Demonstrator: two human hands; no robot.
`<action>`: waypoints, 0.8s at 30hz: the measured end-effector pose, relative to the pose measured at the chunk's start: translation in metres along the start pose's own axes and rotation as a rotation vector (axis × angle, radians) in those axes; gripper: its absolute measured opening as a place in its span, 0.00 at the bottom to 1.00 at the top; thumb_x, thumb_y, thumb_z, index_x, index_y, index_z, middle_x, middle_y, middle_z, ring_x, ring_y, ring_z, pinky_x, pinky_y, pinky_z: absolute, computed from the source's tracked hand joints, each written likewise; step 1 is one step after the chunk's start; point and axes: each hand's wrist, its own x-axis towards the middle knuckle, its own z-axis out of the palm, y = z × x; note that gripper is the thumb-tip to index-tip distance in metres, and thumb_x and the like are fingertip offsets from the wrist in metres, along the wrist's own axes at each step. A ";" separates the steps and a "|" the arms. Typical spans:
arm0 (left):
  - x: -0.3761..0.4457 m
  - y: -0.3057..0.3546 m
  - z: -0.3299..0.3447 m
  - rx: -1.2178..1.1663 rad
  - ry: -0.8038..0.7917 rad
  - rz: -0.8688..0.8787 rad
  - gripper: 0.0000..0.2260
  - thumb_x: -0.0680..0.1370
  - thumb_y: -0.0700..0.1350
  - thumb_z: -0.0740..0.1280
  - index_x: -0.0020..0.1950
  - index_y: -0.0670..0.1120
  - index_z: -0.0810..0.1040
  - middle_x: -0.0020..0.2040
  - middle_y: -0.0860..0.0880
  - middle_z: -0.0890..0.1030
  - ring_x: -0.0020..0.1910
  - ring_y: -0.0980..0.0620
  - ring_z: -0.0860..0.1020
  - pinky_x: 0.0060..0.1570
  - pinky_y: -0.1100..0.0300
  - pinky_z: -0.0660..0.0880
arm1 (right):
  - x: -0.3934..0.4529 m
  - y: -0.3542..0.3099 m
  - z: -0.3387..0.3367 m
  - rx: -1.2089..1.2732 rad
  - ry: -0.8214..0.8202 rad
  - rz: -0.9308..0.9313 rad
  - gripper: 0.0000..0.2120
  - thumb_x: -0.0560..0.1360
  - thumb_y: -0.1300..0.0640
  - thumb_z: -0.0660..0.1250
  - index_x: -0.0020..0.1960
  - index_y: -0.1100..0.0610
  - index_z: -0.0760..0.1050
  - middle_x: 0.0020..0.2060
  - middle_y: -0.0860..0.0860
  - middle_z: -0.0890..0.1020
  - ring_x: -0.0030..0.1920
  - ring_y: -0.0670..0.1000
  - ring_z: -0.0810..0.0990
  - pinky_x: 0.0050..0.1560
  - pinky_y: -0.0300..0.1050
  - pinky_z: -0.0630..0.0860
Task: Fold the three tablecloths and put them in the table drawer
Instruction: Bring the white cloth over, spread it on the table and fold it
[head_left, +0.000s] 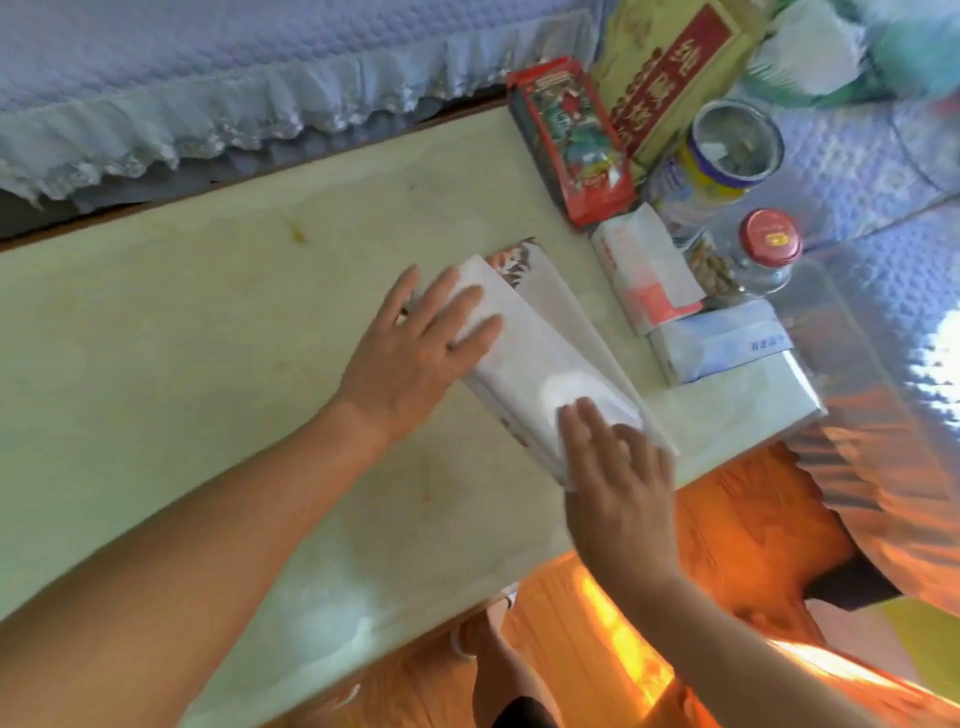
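A white tablecloth with a dark and orange print at one end lies folded into a long narrow strip on the pale table. My left hand lies flat on the strip's far end, fingers straight and spread. My right hand presses flat on the near end, close to the table's edge. The table drawer is not in view.
At the table's right end stand a red packet, a yellow and red box, a clear jar, a red-capped jar, a white and red packet and a tissue pack. A frilled blue bedspread runs behind the table. Orange floor lies below.
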 end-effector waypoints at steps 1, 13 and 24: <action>-0.007 0.016 0.013 -0.079 -0.197 -0.105 0.25 0.81 0.36 0.56 0.77 0.49 0.69 0.76 0.41 0.70 0.74 0.35 0.69 0.74 0.39 0.64 | -0.007 -0.001 0.022 0.021 -0.052 -0.002 0.34 0.69 0.66 0.63 0.75 0.60 0.69 0.70 0.61 0.75 0.60 0.64 0.74 0.55 0.58 0.67; -0.002 0.078 0.046 -0.498 -0.633 -0.640 0.14 0.78 0.48 0.65 0.59 0.42 0.81 0.68 0.47 0.71 0.58 0.42 0.78 0.55 0.49 0.77 | 0.080 0.058 0.071 0.427 -0.462 0.507 0.31 0.76 0.42 0.68 0.74 0.52 0.64 0.66 0.54 0.71 0.66 0.59 0.70 0.63 0.54 0.71; 0.028 0.125 0.039 -1.234 -0.359 -1.859 0.27 0.81 0.63 0.58 0.66 0.43 0.75 0.64 0.40 0.75 0.60 0.38 0.78 0.63 0.43 0.76 | 0.095 0.080 0.071 1.276 -0.840 0.598 0.18 0.71 0.52 0.78 0.59 0.56 0.79 0.51 0.54 0.86 0.52 0.56 0.85 0.56 0.59 0.81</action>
